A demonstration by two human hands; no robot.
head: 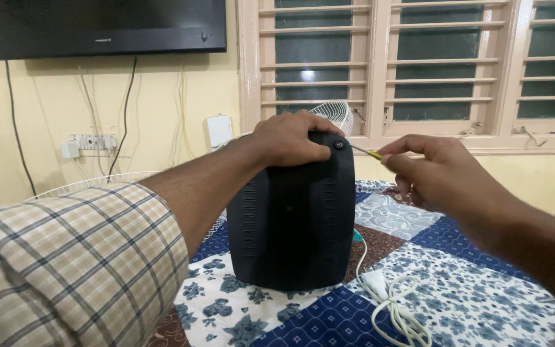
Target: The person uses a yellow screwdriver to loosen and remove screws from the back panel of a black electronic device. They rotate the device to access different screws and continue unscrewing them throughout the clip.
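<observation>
A black plastic appliance housing (293,215) stands upright on a patchwork bedspread (470,289). My left hand (287,138) grips its top edge, with the thumb pressed on the back face. My right hand (441,173) holds a thin screwdriver (366,152) with a yellow handle. Its tip points at a round screw (338,145) in the housing's upper right corner. A checked sleeve (78,257) covers my left forearm.
A coiled white power cord (393,302) lies on the bedspread right of the housing. A white fan grille (335,115) shows behind it and another (91,184) at the left. Beyond are a wall socket strip (91,142), a mounted screen (104,26) and louvred windows (419,64).
</observation>
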